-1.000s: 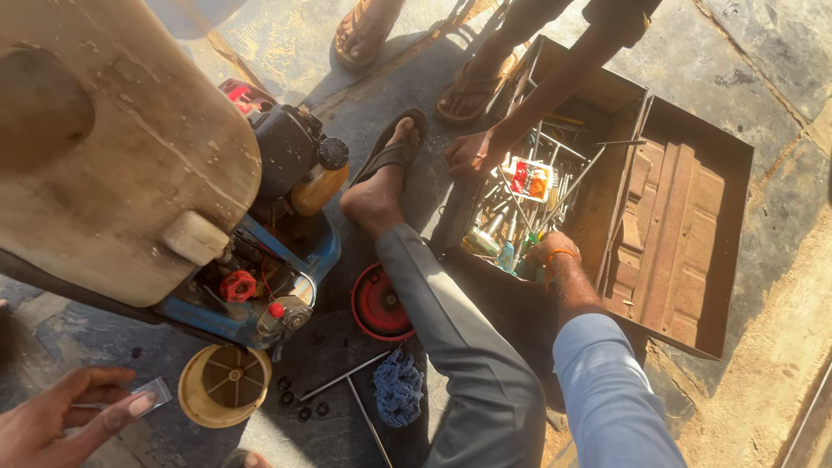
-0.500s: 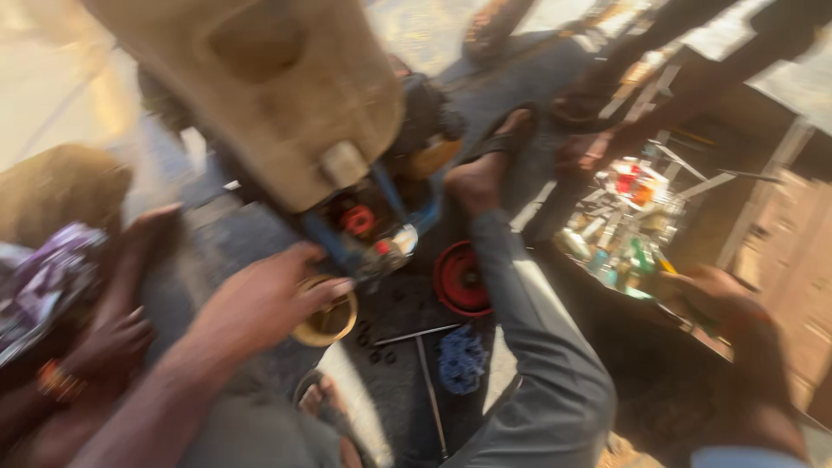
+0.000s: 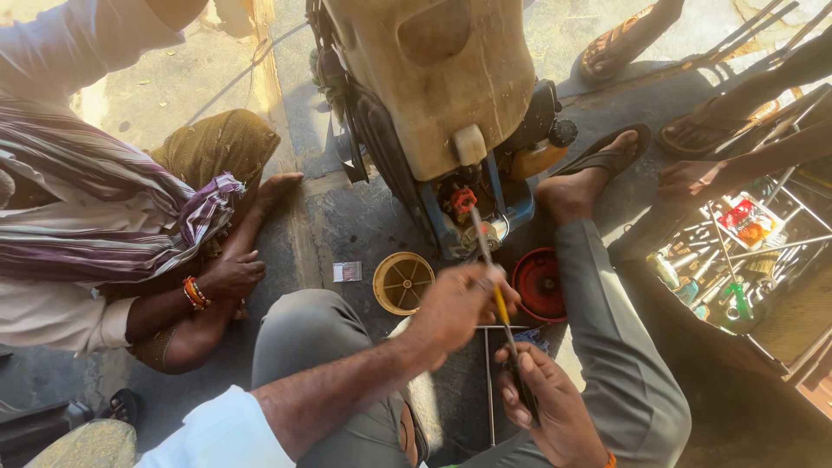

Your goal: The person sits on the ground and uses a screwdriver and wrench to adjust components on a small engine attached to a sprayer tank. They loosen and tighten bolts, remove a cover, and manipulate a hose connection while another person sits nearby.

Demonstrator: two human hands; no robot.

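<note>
My left hand (image 3: 459, 303) grips the shaft of a long screwdriver (image 3: 501, 308) with a yellow section. My right hand (image 3: 542, 403) holds the tool's dark lower end just below. The metal tip points up at the small engine (image 3: 472, 221) on a blue frame, near its red valve (image 3: 462, 201). A large beige tank (image 3: 433, 78) sits on top of the engine. My grey-trousered legs lie on either side of my hands.
A yellow round cover (image 3: 403, 282) and a red round cover (image 3: 539, 284) lie on the ground before the engine. An open toolbox (image 3: 745, 260) full of tools stands at the right, another person's hand (image 3: 693, 178) by it. A seated person (image 3: 130, 225) is at the left.
The view swung left and back. My left hand came from the lower left to the centre. My right hand left the toolbox, and both now hold the screwdriver.
</note>
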